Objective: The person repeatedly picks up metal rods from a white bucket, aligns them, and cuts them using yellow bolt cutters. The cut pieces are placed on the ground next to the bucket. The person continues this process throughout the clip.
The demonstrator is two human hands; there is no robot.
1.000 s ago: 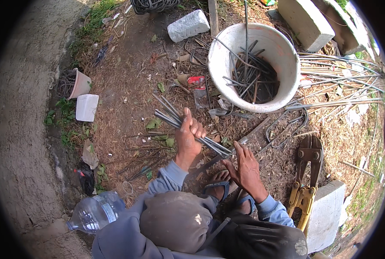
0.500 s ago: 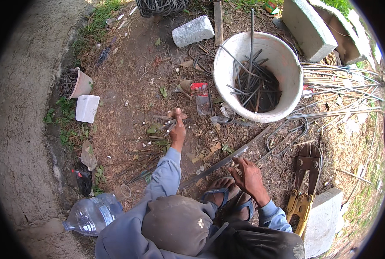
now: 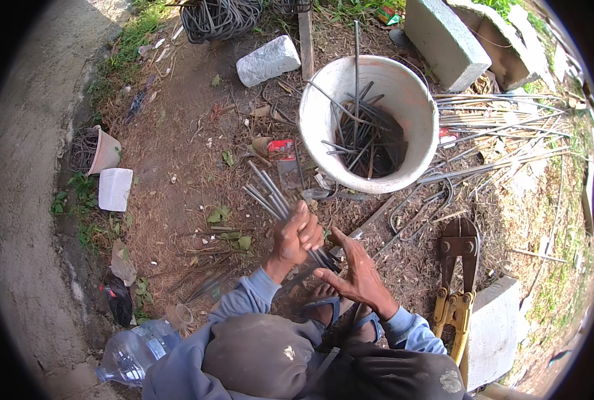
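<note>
My left hand (image 3: 297, 237) is closed around a bundle of short grey metal rods (image 3: 269, 195), tilted from upper left to lower right. My right hand (image 3: 354, 273) is open beside the bundle's lower ends, thumb extended; whether it touches them I cannot tell. Beyond both hands stands a large white bucket (image 3: 417, 157) holding several cut rods (image 3: 370, 147). On the ground behind my right hand lies a flat metal bar (image 3: 377, 217). To the right of that hand, bolt cutters (image 3: 458, 247) with yellow handles lean by a concrete block (image 3: 494, 333).
Long rods (image 3: 497, 107) and bent pieces (image 3: 430, 207) lie at the right. Concrete slabs (image 3: 444, 40), a white block (image 3: 268, 60) and a wire coil (image 3: 220, 17) are farther back. At left are a small wire-filled bucket (image 3: 107, 150), a plastic bottle (image 3: 134, 353) and a concrete path (image 3: 30, 200).
Since half a second ago my left hand has come down and right, swinging the bundle from end-on to diagonal. My right hand has moved leftward toward the rods' lower ends. The view has shifted slightly.
</note>
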